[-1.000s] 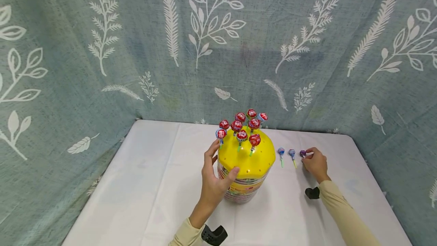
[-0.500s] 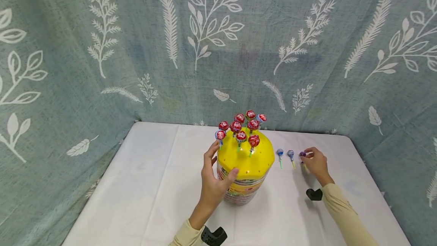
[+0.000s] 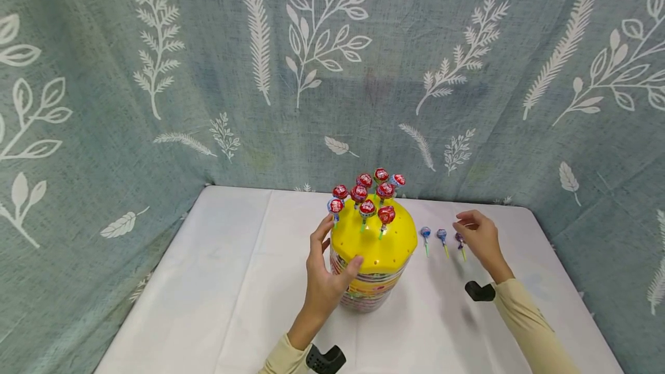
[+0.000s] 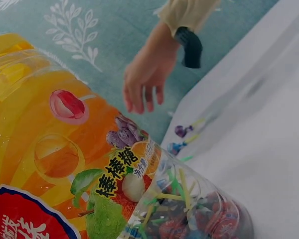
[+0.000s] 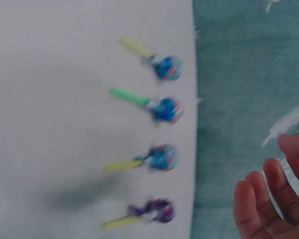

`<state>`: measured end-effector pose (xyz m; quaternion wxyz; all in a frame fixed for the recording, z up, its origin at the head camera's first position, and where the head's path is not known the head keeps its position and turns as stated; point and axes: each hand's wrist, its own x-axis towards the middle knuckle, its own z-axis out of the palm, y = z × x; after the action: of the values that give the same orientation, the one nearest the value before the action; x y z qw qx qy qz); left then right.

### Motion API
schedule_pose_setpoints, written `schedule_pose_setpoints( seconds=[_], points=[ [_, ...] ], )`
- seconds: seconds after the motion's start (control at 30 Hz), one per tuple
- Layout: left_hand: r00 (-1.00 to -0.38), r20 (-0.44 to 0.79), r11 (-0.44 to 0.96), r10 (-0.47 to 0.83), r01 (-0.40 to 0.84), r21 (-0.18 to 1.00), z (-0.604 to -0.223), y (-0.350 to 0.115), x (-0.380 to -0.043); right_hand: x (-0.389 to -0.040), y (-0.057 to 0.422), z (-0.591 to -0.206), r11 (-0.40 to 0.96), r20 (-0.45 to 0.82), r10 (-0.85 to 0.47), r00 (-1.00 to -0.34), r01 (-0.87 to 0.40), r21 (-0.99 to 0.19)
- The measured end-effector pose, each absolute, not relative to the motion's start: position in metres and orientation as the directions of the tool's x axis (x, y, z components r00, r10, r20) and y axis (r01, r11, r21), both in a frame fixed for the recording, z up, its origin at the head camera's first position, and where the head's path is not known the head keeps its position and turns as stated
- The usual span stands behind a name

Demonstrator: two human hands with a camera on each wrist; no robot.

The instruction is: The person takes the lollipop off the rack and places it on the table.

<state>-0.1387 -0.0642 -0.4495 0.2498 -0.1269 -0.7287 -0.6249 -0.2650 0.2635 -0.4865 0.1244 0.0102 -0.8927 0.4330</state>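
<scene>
My left hand (image 3: pixel 323 284) holds a clear plastic lollipop jar (image 3: pixel 371 287) from its left side, fingers and thumb spread around the edge of its yellow lid (image 3: pixel 389 247). Red-wrapped lollipops (image 3: pixel 366 209) stand upright by their sticks in holes in that lid. More lollipops (image 4: pixel 224 219) lie inside the jar, seen through its wall in the left wrist view. Over the table to the right, my right hand (image 3: pixel 482 241) hovers with relaxed fingers and nothing in them. Just below it lies a purple-wrapped lollipop (image 5: pixel 161 210) with a yellow stick.
Blue-wrapped lollipops (image 5: pixel 164 110) lie in a row beside the purple one, between it and the jar, heads toward the back. A white cloth (image 3: pixel 208 281) covers the table. Behind its back edge hangs a leaf-patterned grey-green curtain (image 3: pixel 312 126).
My right hand has let go of the purple lollipop and lifted up off the table, leaving it lying at the row's end. The left hand stays on the jar.
</scene>
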Motion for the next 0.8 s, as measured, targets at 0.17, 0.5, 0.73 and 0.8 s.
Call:
schedule_pose_setpoints(
  seconds=[0.17,0.5,0.73,0.8],
  points=[
    [-0.854,0.504,0.162,-0.126,0.484,0.86,-0.425,-0.062,-0.127,-0.259,0.252,-0.466,0.621,0.264,0.055,-0.963,-0.174,-0.764],
    [-0.86,0.495,0.173,-0.125,0.472,0.864,-0.42,-0.062,-0.124,-0.247,0.239,-0.437,0.525,0.295,-0.02,-0.955,-0.261,-0.81],
    [-0.863,0.489,0.17,-0.126,0.467,0.868,-0.419,-0.061,-0.123,-0.238,0.226,-0.412,0.448,0.339,-0.071,-0.938,-0.334,-0.829],
    [-0.86,0.494,0.168,-0.128,0.472,0.866,-0.419,-0.061,-0.123,-0.235,0.223,-0.404,0.426,0.355,-0.085,-0.931,-0.356,-0.832]
  ],
)
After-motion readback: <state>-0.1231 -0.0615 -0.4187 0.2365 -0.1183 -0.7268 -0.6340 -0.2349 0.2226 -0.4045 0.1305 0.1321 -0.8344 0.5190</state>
